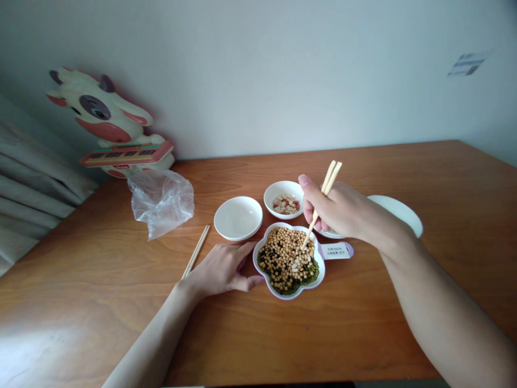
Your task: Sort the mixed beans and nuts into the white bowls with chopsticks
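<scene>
My right hand (pixel 331 210) grips a pair of wooden chopsticks (pixel 328 186), their tips down among the beans. Under them is a purple-rimmed, flower-shaped handled bowl (pixel 322 269). It holds yellow soybeans (pixel 287 242), black beans, green mung beans (pixel 311 274) and a few pale peanuts (pixel 298 265). My left hand (pixel 226 269) holds the bowl's left side between thumb and fingers. Behind the bowl, a small white bowl (pixel 273 189) contains peanuts, some with red skin (pixel 286 204). Left of that stands an empty white bowl (pixel 238 218).
Past my right wrist are a white dish (pixel 398 210) and another partly hidden white dish (pixel 329 234). A second pair of chopsticks (pixel 197 250) lies left of my left hand. Farther left are a crumpled clear plastic bag (pixel 163 199) and a cow-shaped toy keyboard (pixel 121 153) by the wall.
</scene>
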